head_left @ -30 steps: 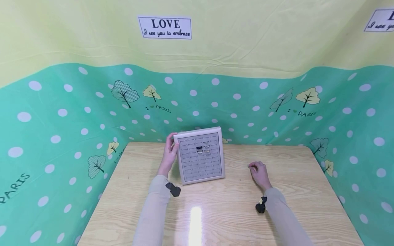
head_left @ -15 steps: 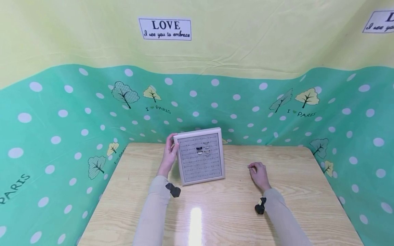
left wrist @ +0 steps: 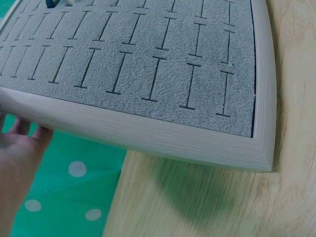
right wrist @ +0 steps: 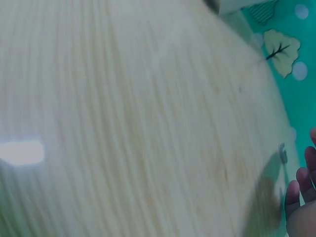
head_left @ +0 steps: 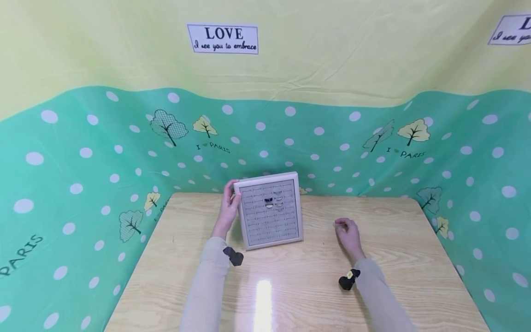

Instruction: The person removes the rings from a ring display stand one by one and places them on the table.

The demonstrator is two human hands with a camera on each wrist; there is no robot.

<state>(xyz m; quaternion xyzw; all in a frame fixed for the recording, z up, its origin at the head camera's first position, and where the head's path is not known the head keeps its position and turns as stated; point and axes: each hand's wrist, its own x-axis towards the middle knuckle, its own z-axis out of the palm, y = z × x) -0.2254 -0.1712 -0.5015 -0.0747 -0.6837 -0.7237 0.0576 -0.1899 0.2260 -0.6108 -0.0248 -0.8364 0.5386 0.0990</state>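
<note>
Head view: ring (head_left: 336,224) pinched in right grip (head_left: 349,236), tray (head_left: 270,210) lying leftward (tilted, left grip (head_left: 229,208) clasping its edge).

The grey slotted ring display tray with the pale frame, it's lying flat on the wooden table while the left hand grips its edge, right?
Not quite. The grey slotted ring display tray is not flat: it stands tilted up on its near edge on the wooden table, as the head view shows. The left hand does grip its left edge.
</note>
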